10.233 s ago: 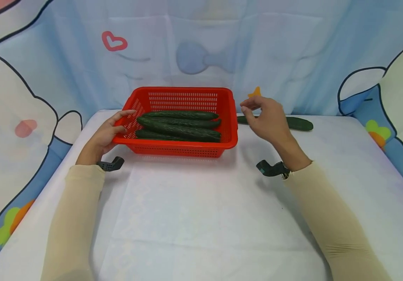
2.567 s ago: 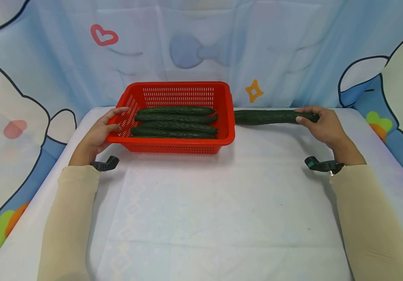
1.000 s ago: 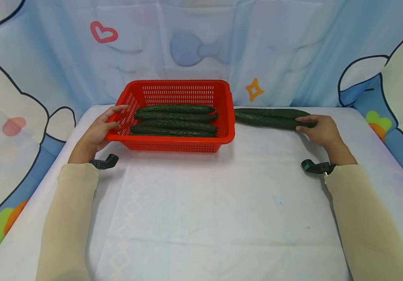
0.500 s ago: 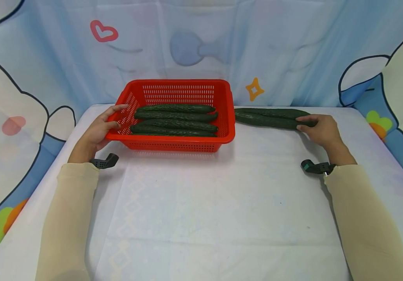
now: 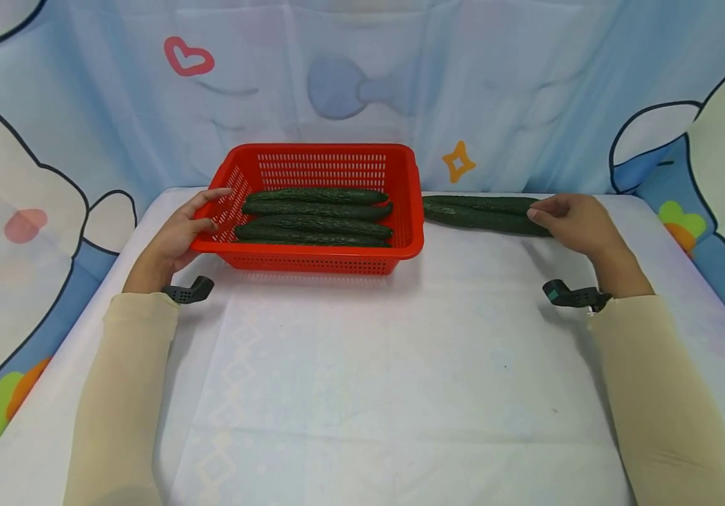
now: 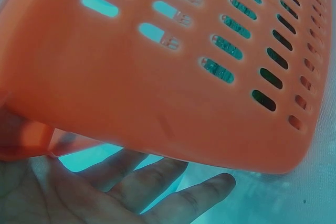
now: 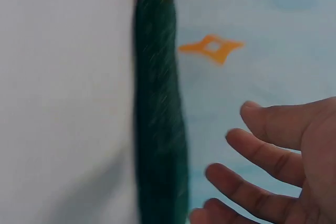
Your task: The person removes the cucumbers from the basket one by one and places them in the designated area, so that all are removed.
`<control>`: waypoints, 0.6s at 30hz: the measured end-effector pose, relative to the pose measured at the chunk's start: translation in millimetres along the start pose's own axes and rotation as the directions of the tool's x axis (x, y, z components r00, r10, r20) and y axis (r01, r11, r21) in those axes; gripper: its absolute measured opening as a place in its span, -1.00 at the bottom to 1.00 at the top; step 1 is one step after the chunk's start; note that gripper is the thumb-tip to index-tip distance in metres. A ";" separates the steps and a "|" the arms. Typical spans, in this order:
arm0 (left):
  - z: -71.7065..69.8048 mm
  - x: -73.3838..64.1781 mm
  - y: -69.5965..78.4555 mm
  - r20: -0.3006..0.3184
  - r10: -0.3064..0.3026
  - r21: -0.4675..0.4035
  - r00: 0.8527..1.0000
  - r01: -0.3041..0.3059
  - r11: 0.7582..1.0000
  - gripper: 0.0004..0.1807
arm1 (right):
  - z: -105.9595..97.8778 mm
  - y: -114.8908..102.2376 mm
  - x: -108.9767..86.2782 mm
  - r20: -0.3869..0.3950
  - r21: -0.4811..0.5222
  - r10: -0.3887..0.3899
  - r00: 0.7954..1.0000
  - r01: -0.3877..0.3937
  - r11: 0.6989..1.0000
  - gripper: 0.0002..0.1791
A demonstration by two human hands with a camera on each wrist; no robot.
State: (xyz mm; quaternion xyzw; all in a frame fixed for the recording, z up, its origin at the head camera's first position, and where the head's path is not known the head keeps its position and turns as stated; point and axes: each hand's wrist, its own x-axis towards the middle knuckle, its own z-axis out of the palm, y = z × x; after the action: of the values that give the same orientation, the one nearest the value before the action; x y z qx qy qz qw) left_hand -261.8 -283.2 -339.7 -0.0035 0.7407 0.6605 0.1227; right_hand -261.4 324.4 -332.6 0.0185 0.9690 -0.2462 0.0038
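Note:
My left hand (image 5: 175,239) holds the left end of the red plastic basket (image 5: 312,263), with thumb and index finger over its rim; in the left wrist view the other fingers (image 6: 178,203) lie along the outside of its slotted wall. Several dark green cucumbers (image 5: 315,223) lie lengthwise inside. To the basket's right, two more lie side by side on the table: a far cucumber (image 5: 495,204) and a near cucumber (image 5: 482,218). My right hand (image 5: 580,225) hovers at their right ends, fingers parted and holding nothing; the right wrist view shows it beside a cucumber (image 7: 160,108).
The table has a white cloth (image 5: 369,372). Close behind the basket and cucumbers hangs a pale blue printed curtain (image 5: 501,84), reaching down to the table's back edge. Black cameras sit on both wrists.
My right hand has let go of the near cucumber's right end and risen slightly. Ten seconds ago only one cucumber showed right of the basket; now there are two. My left hand stays put.

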 end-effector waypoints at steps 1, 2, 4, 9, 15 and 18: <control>0.0 0.1 -0.1 -0.001 -0.001 -0.001 1.000 0.001 1.000 -0.35 | -0.8 -6.0 -1.8 0.009 -0.005 -0.017 1.000 0.017 1.000 -0.23; -0.1 0.2 -0.1 -0.002 -0.002 -0.002 1.000 0.002 1.000 -0.36 | -1.4 -12.5 -3.6 0.017 -0.009 -0.032 0.999 0.032 0.999 -0.23; -0.3 0.6 -0.3 0.000 -0.003 -0.005 1.000 0.003 1.000 -0.36 | -2.4 -26.2 -8.1 0.035 -0.018 -0.077 0.996 0.077 0.997 -0.26; -0.3 0.3 -0.2 0.000 -0.004 0.000 1.000 0.004 1.000 -0.37 | -1.1 -59.2 -22.8 0.040 -0.019 -0.181 0.983 0.182 0.983 -0.35; 0.0 0.6 0.0 0.001 0.000 0.007 1.000 0.000 1.000 -0.36 | 10.5 -97.0 -41.3 -0.009 -0.026 -0.245 0.969 0.245 0.969 -0.51; 0.5 1.3 -0.3 -0.007 0.002 0.004 1.000 -0.002 1.000 -0.35 | 18.6 -112.6 -49.6 -0.029 -0.032 -0.278 0.960 0.277 0.960 -0.57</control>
State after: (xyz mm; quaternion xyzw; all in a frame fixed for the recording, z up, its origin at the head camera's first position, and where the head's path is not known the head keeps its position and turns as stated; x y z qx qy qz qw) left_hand -262.9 -282.5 -340.2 -0.0047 0.7425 0.6591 0.1195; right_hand -216.1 214.9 -294.5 -0.1133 0.9653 -0.2305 -0.0466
